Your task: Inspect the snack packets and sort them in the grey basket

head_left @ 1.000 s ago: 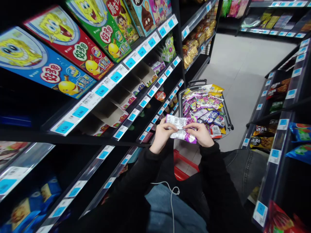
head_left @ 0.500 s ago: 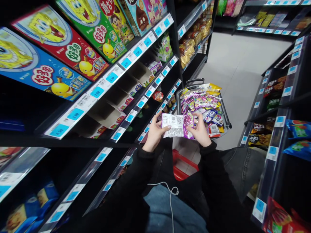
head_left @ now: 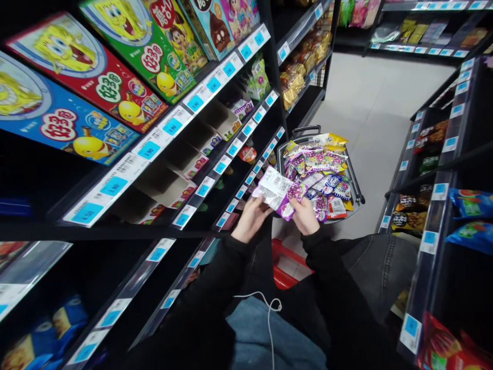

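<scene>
A purple-and-white candy bag (head_left: pixel 274 187) is held up in front of me, its printed label and barcode facing up. My right hand (head_left: pixel 305 215) pinches its purple right end, thumb on top. My left hand (head_left: pixel 251 218) is closed at the bag's lower left edge, its fingertips partly hidden beneath. The bag slants, with its left end farther from me. Just beyond it stands a black-rimmed shopping basket (head_left: pixel 355 177) heaped with candy bags (head_left: pixel 323 162) in purple, yellow and blue.
On the left, a tall shelf holds cartoon snack boxes (head_left: pixel 90 61) and open cardboard trays (head_left: pixel 181 192) below. Gold-wrapped sweets (head_left: pixel 295 87) lie farther back. A low rack with snack bags (head_left: pixel 412 221) lines the right. Something red (head_left: pixel 287 264) is between my legs.
The candy bag has turned from level to slanted, its left end swinging away from me. My left hand has shifted from its left end to its lower edge, and my right hand moved left.
</scene>
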`<state>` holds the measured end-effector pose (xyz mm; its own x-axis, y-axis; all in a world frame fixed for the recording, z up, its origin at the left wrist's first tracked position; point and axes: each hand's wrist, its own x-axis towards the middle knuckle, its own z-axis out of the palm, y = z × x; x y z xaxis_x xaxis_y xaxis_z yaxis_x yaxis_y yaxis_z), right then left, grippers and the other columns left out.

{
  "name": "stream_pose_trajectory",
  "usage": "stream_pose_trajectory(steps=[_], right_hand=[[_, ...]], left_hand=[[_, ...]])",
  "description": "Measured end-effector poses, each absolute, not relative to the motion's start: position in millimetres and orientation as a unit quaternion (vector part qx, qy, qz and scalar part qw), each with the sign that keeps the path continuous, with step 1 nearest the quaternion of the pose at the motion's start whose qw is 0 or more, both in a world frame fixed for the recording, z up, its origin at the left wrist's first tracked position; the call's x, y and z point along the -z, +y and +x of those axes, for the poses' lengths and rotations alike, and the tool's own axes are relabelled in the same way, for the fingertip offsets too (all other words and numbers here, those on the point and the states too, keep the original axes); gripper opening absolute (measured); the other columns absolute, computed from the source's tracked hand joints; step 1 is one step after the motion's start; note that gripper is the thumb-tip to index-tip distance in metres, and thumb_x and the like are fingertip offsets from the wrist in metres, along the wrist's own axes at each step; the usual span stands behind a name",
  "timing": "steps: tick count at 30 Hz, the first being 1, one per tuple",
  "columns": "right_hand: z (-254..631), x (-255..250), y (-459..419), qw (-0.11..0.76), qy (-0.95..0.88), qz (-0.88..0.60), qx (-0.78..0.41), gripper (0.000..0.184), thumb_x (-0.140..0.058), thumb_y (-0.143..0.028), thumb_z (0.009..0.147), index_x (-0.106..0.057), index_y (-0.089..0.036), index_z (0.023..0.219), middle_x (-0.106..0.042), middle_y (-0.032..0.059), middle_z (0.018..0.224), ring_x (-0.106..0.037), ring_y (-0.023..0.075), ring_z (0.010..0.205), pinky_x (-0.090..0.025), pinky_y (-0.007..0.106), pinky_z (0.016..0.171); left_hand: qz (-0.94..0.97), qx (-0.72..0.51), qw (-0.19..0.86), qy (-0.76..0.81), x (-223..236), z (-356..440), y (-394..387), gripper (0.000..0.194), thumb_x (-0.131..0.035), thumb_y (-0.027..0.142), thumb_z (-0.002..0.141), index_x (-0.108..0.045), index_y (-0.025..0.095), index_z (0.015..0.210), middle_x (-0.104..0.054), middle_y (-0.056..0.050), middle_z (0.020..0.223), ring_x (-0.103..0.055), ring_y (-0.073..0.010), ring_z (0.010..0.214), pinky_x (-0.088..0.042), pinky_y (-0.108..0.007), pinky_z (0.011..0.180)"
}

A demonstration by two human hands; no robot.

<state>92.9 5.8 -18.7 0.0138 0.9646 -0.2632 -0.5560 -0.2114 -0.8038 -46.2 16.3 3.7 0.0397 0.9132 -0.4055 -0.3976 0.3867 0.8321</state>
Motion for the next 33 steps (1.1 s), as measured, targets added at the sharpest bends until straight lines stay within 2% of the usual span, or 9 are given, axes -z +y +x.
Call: stream_pose_trajectory(steps=[2,5,8,12,16,19,24,30,33], right_hand=[[83.5,18.5,3.1,0.542,-0.257,-0.421,-0.680,0.040,-0.060,-0.048,0.070,-0.058,-0.017,0.096,-0.069,0.0075,0.087,-0.066,0.0196,0.079,-0.053,0.033,0.071],[88.8,19.7,1.5,0.371,-0.366,-0.461,-0.718,0.035,-0.059,-0.042,0.074,-0.059,-0.017,0.099,-0.069,0.0058,0.078,-0.066,0.0173,0.069,-0.053,0.031,0.063],[112.9,20.0,4.9,0.234,-0.520,-0.542,-0.618,0.024,-0.056,-0.032,0.078,-0.063,-0.016,0.094,-0.070,0.0074,0.084,-0.066,0.0177,0.074,-0.051,0.031,0.070],[141.8,16.5,11.3,0.162,-0.599,-0.663,-0.420,0.028,-0.049,-0.031,0.082,-0.064,-0.017,0.101,-0.069,0.0100,0.101,-0.063,0.0237,0.095,-0.045,0.034,0.083],[148.3,15.4,14.0,0.096,-0.604,-0.687,-0.393,0.030,-0.046,-0.033,0.084,-0.062,-0.019,0.106,-0.070,0.0098,0.099,-0.064,0.0239,0.095,-0.043,0.032,0.081],[145.9,18.4,15.2,0.052,-0.615,-0.679,-0.397,0.031,-0.044,-0.034,0.085,-0.062,-0.018,0.105,-0.069,0.0121,0.098,-0.064,0.0257,0.095,-0.043,0.032,0.078],[143.8,23.1,18.3,0.009,-0.618,-0.687,-0.383,0.033,-0.042,-0.035,0.086,-0.060,-0.016,0.106,-0.069,0.0151,0.095,-0.064,0.0268,0.095,-0.044,0.034,0.076],[143.2,22.1,18.1,-0.007,-0.632,-0.680,-0.372,0.030,-0.041,-0.034,0.087,-0.058,-0.014,0.102,-0.068,0.0155,0.092,-0.065,0.0264,0.089,-0.044,0.033,0.072],[142.3,25.7,14.5,-0.013,-0.644,-0.671,-0.366,0.029,-0.041,-0.032,0.087,-0.058,-0.013,0.101,-0.068,0.0157,0.090,-0.066,0.0265,0.085,-0.044,0.033,0.069]], left_hand=[[0.264,-0.480,0.691,0.471,1.3,-41.8,18.9,0.036,-0.068,0.035,0.070,-0.058,0.018,0.099,-0.065,-0.009,0.103,-0.061,-0.0234,0.096,-0.048,-0.041,0.084],[0.284,-0.505,0.656,0.484,12.0,-45.1,42.3,0.039,-0.069,0.031,0.066,-0.057,0.014,0.100,-0.065,-0.013,0.103,-0.060,-0.0260,0.098,-0.047,-0.042,0.086],[0.361,-0.501,0.573,0.540,28.1,-54.2,87.0,0.038,-0.068,0.027,0.066,-0.056,0.015,0.099,-0.065,-0.012,0.103,-0.061,-0.0250,0.097,-0.046,-0.041,0.087],[0.548,-0.286,0.366,0.695,50.5,-46.9,150.6,0.036,-0.068,0.019,0.064,-0.056,0.012,0.096,-0.063,-0.016,0.104,-0.059,-0.0289,0.101,-0.043,-0.040,0.089],[0.623,-0.107,0.240,0.737,68.0,-6.0,192.3,0.042,-0.058,0.016,0.073,-0.047,0.004,0.112,-0.059,-0.026,0.110,-0.054,-0.0332,0.109,-0.040,-0.039,0.090],[0.621,-0.081,0.236,0.743,83.9,29.7,205.8,0.046,-0.051,0.013,0.078,-0.039,0.000,0.121,-0.056,-0.030,0.113,-0.052,-0.0332,0.112,-0.038,-0.040,0.092],[0.612,-0.055,0.284,0.736,122.0,59.9,195.1,0.061,-0.051,0.019,0.079,-0.029,-0.004,0.131,-0.050,-0.033,0.120,-0.049,-0.0350,0.116,-0.035,-0.041,0.096],[0.552,-0.084,0.356,0.750,150.4,64.2,175.7,0.066,-0.027,0.039,0.090,-0.008,0.003,0.142,-0.016,-0.023,0.148,-0.012,-0.0272,0.138,-0.017,-0.037,0.109],[0.522,-0.077,0.356,0.771,151.7,70.2,180.7,0.066,-0.028,0.039,0.090,-0.008,0.004,0.143,-0.015,-0.023,0.148,-0.012,-0.0264,0.139,-0.016,-0.037,0.109]])
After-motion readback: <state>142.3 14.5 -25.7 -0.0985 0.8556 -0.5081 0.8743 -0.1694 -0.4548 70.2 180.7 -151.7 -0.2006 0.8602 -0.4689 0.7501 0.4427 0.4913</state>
